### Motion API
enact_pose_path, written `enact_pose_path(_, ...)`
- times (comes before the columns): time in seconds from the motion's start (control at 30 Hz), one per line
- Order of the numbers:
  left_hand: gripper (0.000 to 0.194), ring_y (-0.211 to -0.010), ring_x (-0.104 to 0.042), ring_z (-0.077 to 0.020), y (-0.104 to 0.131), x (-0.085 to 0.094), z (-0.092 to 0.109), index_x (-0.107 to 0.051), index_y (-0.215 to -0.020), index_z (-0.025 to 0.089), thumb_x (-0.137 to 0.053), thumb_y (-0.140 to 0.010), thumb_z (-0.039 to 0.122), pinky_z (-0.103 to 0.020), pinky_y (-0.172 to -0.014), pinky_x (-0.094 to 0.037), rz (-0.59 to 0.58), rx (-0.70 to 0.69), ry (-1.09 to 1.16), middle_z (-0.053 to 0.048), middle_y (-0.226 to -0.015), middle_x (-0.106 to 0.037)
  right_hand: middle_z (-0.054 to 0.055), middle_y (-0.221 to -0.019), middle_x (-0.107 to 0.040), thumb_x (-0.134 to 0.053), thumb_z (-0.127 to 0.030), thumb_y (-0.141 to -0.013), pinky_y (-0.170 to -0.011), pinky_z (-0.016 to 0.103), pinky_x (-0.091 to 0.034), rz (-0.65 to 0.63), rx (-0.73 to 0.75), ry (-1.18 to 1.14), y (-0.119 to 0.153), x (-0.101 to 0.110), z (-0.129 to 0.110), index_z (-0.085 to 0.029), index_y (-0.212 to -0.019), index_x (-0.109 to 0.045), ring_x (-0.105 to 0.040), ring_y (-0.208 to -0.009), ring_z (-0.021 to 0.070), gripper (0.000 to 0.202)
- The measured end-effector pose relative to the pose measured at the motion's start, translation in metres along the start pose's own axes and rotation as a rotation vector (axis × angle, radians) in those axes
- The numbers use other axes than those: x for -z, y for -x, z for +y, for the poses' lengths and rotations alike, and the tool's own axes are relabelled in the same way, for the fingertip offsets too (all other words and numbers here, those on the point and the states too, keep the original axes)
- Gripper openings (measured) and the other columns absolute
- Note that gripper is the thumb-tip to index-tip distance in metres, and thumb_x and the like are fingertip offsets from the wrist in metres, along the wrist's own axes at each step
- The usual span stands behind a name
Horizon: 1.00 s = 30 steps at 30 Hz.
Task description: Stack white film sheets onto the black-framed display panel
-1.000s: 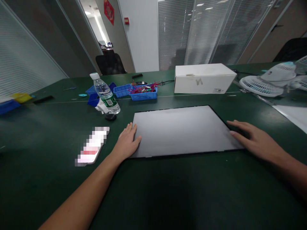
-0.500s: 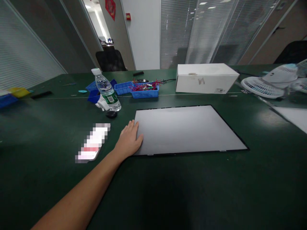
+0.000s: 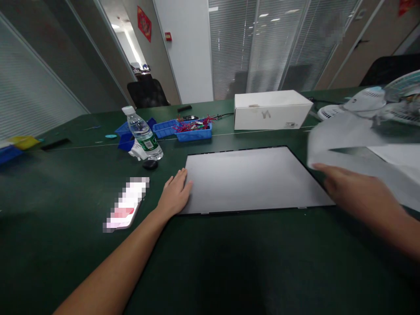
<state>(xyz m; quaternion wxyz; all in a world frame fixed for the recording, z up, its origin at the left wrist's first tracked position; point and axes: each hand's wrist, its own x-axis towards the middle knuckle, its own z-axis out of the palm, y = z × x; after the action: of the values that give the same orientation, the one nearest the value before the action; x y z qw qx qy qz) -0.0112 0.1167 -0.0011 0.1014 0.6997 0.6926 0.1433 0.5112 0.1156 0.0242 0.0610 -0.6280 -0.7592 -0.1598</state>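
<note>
I am resting the left hand [image 3: 174,192], fingers spread and loose, on the left edge of a panel [image 3: 256,179] lying between the hands. My right hand [image 3: 357,194], blurred, is pinching a raised sheet [image 3: 337,135], which is partly blocking the fan [image 3: 364,103] beyond. A phone [image 3: 129,203] is lying left of the left hand; a bottle [image 3: 143,133] and trays [image 3: 194,135] are standing past it, a box [image 3: 269,117] beyond the panel.
</note>
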Motion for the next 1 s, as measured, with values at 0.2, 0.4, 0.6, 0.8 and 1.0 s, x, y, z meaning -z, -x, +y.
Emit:
enact_pose_path(0.2, 0.067, -0.157, -0.036, -0.0226, -0.003, -0.003, -0.013, -0.048, -0.157, 0.012, -0.015, -0.109, 0.045, -0.048, -0.129, -0.026, 0.035, -0.015, 0.102, -0.014, -0.165, -0.044, 0.012, -0.148, -0.060, -0.046, -0.006, -0.093, -0.106, 0.051, -0.057, 0.130, 0.516, -0.178, -0.011, 0.001, -0.137, -0.022, -0.145, -0.065, -0.063, -0.130, 0.0324, 0.058)
enact_pose_path(0.4, 0.077, -0.156, -0.039, -0.0216, 0.001, -0.001, -0.011, -0.047, -0.157, 0.010, -0.002, -0.109, 0.050, -0.046, -0.129, -0.027, 0.094, 0.024, 0.246, -0.015, -0.162, -0.049, 0.014, -0.150, -0.058, -0.053, -0.003, -0.089, -0.107, 0.059, -0.054, 0.130, 0.642, -0.234, 0.000, 0.001, -0.187, -0.024, -0.147, -0.063, -0.059, -0.134, 0.0374, 0.063)
enact_pose_path(0.6, 0.067, -0.157, -0.037, -0.0247, -0.001, 0.003, -0.008, -0.042, -0.159, 0.009, -0.033, -0.105, 0.047, -0.046, -0.131, -0.023, 0.035, 0.037, 0.186, -0.016, -0.166, -0.042, 0.013, -0.149, -0.059, -0.053, -0.016, -0.097, -0.108, 0.059, -0.053, 0.133, 0.653, -0.278, 0.004, 0.007, -0.193, -0.022, -0.145, -0.064, -0.057, -0.136, 0.0375, 0.050)
enact_pose_path(0.8, 0.070, -0.159, -0.032, -0.0261, 0.000, 0.000, -0.009, -0.039, -0.161, 0.009, -0.047, -0.096, 0.037, -0.048, -0.131, -0.021, 0.016, -0.025, 0.063, -0.016, -0.169, -0.038, 0.012, -0.152, -0.057, -0.047, -0.020, -0.103, -0.112, 0.056, -0.051, 0.096, 0.717, -0.354, 0.003, 0.020, -0.197, -0.021, -0.143, -0.065, -0.054, -0.141, 0.0323, 0.044)
enact_pose_path(1.0, 0.064, -0.158, -0.034, -0.0280, 0.004, -0.003, -0.004, -0.044, -0.157, 0.004, -0.040, -0.100, 0.033, -0.050, -0.130, -0.024, 0.044, -0.062, -0.034, -0.019, -0.167, -0.040, 0.011, -0.160, -0.048, -0.045, -0.031, -0.105, -0.121, 0.053, -0.041, 0.114, 0.549, -0.309, -0.007, 0.007, -0.114, -0.023, -0.152, -0.057, -0.048, -0.145, 0.0285, 0.049)
